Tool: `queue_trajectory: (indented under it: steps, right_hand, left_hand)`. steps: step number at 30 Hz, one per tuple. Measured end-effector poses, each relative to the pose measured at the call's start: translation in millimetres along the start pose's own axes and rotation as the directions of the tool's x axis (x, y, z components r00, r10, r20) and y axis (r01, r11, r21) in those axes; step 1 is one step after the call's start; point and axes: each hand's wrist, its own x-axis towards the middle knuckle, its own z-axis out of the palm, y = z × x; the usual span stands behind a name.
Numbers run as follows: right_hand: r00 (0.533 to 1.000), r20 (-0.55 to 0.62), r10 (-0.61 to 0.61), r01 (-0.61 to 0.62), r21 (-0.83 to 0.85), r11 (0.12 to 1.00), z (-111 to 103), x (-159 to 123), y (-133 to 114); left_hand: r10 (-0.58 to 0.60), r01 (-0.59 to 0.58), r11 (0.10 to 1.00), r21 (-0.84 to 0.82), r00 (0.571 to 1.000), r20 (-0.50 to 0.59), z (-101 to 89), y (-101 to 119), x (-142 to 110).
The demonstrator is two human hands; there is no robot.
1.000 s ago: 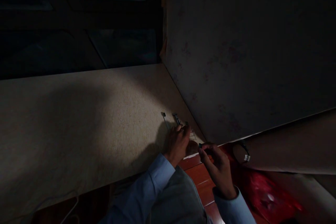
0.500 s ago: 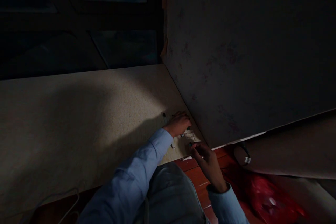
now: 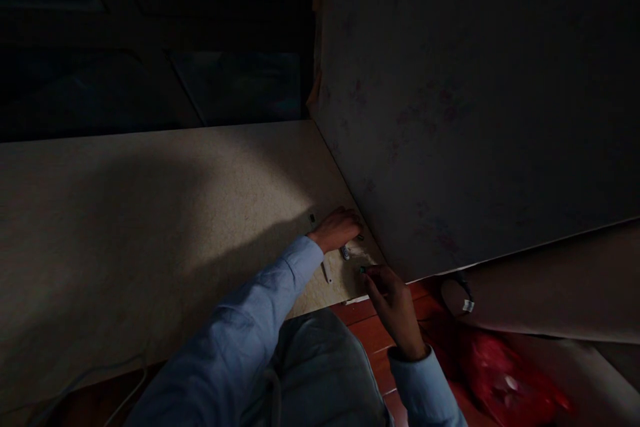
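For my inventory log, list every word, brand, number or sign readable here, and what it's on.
No readable text.
White tag: any print too small.
Red bag: pale patch too blurred.
Small items by left hand: any marks too small.
Green piece in right hand: any marks too small.

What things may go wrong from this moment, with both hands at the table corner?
The right hand pinches a small dark-green piece near the edge of the table; if it slips, it might fall to the red floor. The left sleeve passes close to a slim pale handle and might drag it. Dim light could make small pieces hard to judge.
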Motion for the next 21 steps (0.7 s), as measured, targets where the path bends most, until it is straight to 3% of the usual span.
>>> queue_trajectory:
  steps: [9, 14, 21]
  right_hand:
    - [0.998, -0.03, -0.06, 0.059, -0.031, 0.998, 0, 8, 3]
    - [0.992, -0.045, -0.119, 0.119, -0.009, 0.993, 1, 4, 1]
    - [0.987, -0.091, -0.129, 0.133, 0.033, 0.991, -1, -15, 0]
  left_hand:
    - [-0.097, 0.072, 0.977, -0.201, 0.989, -0.115, -13.1, 16, -18]
    - [-0.215, 0.185, 0.949, -0.254, 0.972, -0.094, -13.3, 34, -28]
    - [-0.288, 0.274, 0.935, -0.223, 0.957, -0.032, -12.0, 50, -27]
